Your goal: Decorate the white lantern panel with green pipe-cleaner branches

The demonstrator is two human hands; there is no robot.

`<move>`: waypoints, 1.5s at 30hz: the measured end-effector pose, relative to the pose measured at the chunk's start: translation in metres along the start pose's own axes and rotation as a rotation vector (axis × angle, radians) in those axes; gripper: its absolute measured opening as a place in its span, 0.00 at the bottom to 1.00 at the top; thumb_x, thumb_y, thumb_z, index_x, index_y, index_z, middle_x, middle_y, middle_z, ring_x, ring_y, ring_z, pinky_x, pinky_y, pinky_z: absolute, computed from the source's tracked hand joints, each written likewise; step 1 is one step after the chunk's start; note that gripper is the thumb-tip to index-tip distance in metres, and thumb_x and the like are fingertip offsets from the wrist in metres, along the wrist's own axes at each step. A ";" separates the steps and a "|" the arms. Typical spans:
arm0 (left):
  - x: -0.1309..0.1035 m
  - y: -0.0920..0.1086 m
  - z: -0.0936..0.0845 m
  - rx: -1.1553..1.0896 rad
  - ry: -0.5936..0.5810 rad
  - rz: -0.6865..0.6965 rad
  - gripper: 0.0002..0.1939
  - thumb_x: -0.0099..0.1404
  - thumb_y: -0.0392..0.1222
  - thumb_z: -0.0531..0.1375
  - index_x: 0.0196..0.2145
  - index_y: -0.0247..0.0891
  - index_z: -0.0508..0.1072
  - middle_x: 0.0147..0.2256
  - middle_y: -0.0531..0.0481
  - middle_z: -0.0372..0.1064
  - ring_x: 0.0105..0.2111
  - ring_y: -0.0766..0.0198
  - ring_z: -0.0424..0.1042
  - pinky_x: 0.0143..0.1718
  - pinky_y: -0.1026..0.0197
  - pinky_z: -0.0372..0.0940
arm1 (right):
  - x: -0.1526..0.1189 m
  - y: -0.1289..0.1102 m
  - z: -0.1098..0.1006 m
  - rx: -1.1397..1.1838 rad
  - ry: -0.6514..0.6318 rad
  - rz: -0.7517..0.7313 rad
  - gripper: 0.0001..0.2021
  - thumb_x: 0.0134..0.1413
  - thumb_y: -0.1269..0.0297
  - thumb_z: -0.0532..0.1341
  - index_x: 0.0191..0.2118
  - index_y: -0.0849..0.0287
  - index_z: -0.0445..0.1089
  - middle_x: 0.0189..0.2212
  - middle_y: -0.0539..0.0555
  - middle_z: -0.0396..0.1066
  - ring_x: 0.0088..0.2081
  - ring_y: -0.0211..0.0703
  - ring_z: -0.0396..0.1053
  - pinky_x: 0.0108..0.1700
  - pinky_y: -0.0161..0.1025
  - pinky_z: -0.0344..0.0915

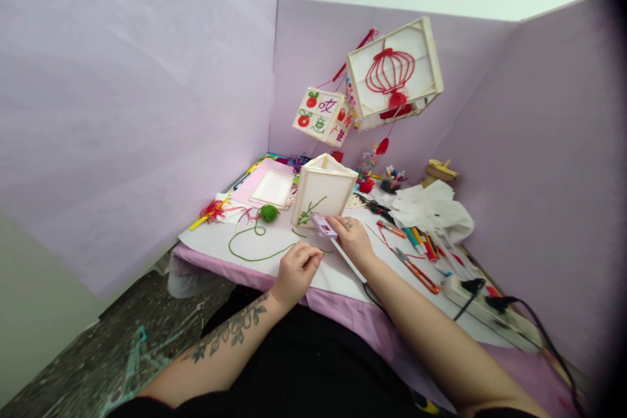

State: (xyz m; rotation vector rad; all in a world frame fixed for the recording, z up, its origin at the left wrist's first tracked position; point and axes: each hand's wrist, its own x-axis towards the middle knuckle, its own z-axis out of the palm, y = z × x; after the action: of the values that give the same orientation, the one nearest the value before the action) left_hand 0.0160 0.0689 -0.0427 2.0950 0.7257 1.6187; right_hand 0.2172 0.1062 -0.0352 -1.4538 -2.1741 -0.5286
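Note:
My right hand grips a small pale purple hot glue gun. A white glue stick sticks out of its back, and its nozzle is close to the lower front of a white triangular paper lantern. That panel bears a sprig of green yarn. Just in front of the lantern, my left hand has its fingers pinched together around a piece of green yarn. A long green strand curves from the left hand's side to a green yarn ball.
Scissors, markers and a white power strip lie on the right. Crumpled white paper is behind them. A square lantern and a larger one hang above. A white frame lies at left.

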 end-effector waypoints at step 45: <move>0.002 0.001 -0.001 0.031 0.038 -0.016 0.05 0.67 0.35 0.58 0.34 0.38 0.74 0.30 0.49 0.70 0.30 0.65 0.71 0.32 0.63 0.67 | -0.012 0.021 -0.063 0.410 -0.131 0.630 0.14 0.52 0.61 0.61 0.45 0.60 0.72 0.38 0.59 0.76 0.34 0.45 0.74 0.34 0.37 0.64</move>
State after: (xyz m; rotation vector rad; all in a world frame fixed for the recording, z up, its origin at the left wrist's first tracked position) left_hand 0.0156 0.0691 -0.0408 2.0794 0.7821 1.6534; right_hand 0.2515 0.0704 0.0110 -1.8302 -1.6353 0.2231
